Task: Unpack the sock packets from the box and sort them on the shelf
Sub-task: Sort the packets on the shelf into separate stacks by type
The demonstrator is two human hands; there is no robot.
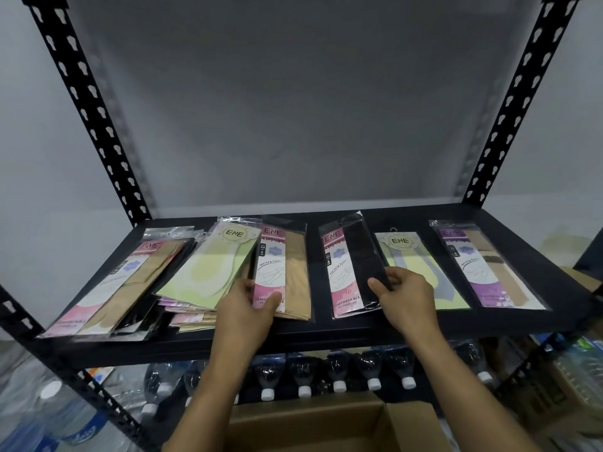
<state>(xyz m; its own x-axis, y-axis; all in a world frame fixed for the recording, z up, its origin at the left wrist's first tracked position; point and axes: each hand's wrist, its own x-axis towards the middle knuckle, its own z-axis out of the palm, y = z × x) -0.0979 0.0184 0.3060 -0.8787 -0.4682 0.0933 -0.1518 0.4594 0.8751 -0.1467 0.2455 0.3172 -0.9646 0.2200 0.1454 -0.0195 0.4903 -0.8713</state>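
Place: a stockroom, or a shop's back room.
Racking: black steel shelf [326,332] on slotted-angle uprights [95,125], against a plain grey wall [26,158].
Stock: clear-wrapped retail sock packets [483,265] with printed cards, laid in rows.
6 o'clock: wrapped white-capped plastic water bottles [303,375]; open brown cardboard box [310,422].
8 o'clock: more bottled water [75,419].

The black shelf [326,331] holds a pink-carded tan packet [295,275] at 9 o'clock of a pink-carded black packet [355,256]. A lime-green packet [453,296] and a purple-carded packet [479,272] are at its 3 o'clock.
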